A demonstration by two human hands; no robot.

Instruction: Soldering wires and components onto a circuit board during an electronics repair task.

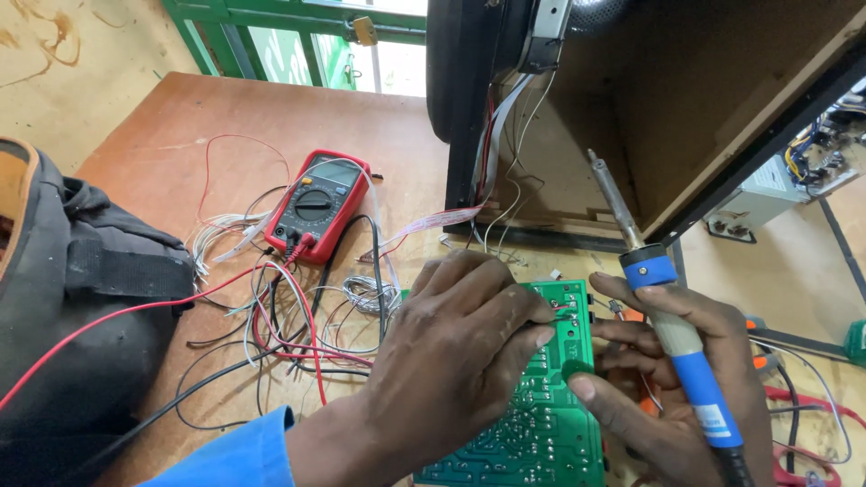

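Observation:
A green circuit board (pixel 550 406) lies solder side up on the wooden table, near the bottom middle. My left hand (pixel 456 347) rests on the board, fingertips pinching thin wires at its upper edge. My right hand (pixel 672 379) holds a blue-handled soldering iron (pixel 672 334) between its fingers, the metal tip pointing up and away toward the open wooden speaker cabinet (pixel 686 108). The right thumb presses on the board's right edge.
A red multimeter (pixel 320 206) with red and black leads sits left of centre amid tangled wires (pixel 280 316). A black bag (pixel 77 307) fills the left side. Red-handled pliers (pixel 803 397) and electronic parts (pixel 825 153) lie at the right.

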